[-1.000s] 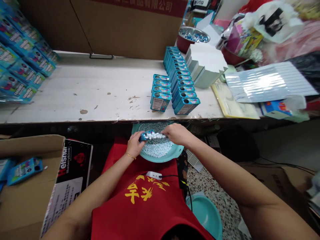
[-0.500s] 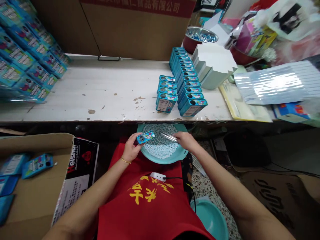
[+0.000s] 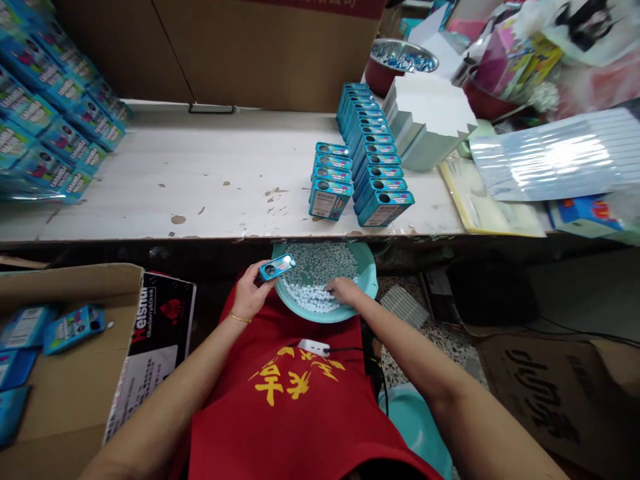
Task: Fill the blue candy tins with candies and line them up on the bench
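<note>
My left hand point(image 3: 250, 291) is closed round a small blue candy box point(image 3: 277, 267), which it holds tilted at the left rim of a turquoise basin point(image 3: 369, 267). The box's narrow end, with a dark round spot, faces up. Small white candies point(image 3: 313, 297) fill the basin. Fingers bent, my right hand point(image 3: 343, 291) reaches down into the candies near the front of the basin. The metal scoop it held is hidden under the hand and candies.
On the white table point(image 3: 225, 167) stand rows of blue boxes point(image 3: 378, 160) beside white cartons point(image 3: 430, 120). A metal bowl point(image 3: 376, 72) sits behind. Stacked blue packs point(image 3: 60, 133) are at the left. An open cardboard box point(image 3: 70, 407) holds several blue boxes.
My right hand has moved left and down into the candies, and the metal scoop has gone from sight. My left hand has shifted slightly left with the candy box.
</note>
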A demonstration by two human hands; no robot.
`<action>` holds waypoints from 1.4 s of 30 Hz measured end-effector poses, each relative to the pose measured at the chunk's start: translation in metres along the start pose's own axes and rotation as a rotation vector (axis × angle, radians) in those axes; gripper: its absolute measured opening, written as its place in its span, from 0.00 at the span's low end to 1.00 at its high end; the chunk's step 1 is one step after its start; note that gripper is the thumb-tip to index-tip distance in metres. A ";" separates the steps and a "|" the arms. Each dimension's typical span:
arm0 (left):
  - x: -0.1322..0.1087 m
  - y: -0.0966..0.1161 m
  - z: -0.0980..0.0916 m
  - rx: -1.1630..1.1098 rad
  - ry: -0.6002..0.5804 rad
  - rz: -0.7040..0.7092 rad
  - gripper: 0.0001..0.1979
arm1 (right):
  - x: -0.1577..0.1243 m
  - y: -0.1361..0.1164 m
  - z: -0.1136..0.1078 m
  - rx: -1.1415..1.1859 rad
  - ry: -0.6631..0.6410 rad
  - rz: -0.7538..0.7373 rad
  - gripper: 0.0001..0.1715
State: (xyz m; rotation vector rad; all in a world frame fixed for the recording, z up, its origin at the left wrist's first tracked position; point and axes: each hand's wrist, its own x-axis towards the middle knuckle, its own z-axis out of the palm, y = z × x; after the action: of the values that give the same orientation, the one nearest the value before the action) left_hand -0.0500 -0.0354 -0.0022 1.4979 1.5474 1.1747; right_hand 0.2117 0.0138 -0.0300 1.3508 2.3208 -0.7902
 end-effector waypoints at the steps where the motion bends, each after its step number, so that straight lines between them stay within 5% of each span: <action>1: 0.001 0.001 0.000 0.006 -0.006 0.006 0.21 | -0.007 0.006 -0.007 0.040 0.015 -0.015 0.21; 7: 0.007 0.006 0.015 0.125 -0.041 0.086 0.18 | -0.063 0.005 -0.071 0.295 0.199 -0.124 0.17; 12: 0.008 0.015 0.038 0.274 -0.127 0.116 0.19 | -0.083 -0.039 -0.117 0.024 0.232 -0.123 0.18; 18: 0.006 0.017 0.045 0.322 -0.150 0.139 0.19 | -0.083 -0.070 -0.133 -0.246 0.162 0.061 0.18; 26: 0.007 0.028 0.025 0.389 -0.111 0.129 0.19 | -0.096 -0.015 -0.105 0.075 0.260 -0.050 0.19; 29: 0.005 0.037 0.015 0.395 -0.120 0.187 0.19 | -0.093 0.003 -0.079 0.085 0.316 0.051 0.19; 35: 0.004 0.051 0.002 0.256 -0.108 0.132 0.17 | -0.056 0.011 -0.025 -0.078 0.219 0.263 0.22; 38: 0.020 0.073 0.010 0.076 -0.147 0.145 0.17 | -0.039 0.007 -0.009 -0.072 0.246 0.223 0.22; 42: 0.071 0.103 0.037 -0.017 -0.152 0.249 0.17 | -0.031 0.000 0.007 -0.093 0.269 0.182 0.23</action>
State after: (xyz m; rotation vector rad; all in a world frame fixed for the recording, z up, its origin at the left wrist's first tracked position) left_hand 0.0156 0.0328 0.0876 1.7636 1.2753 1.1762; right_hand 0.2272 -0.0120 -0.0188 1.6858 2.3507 -0.4628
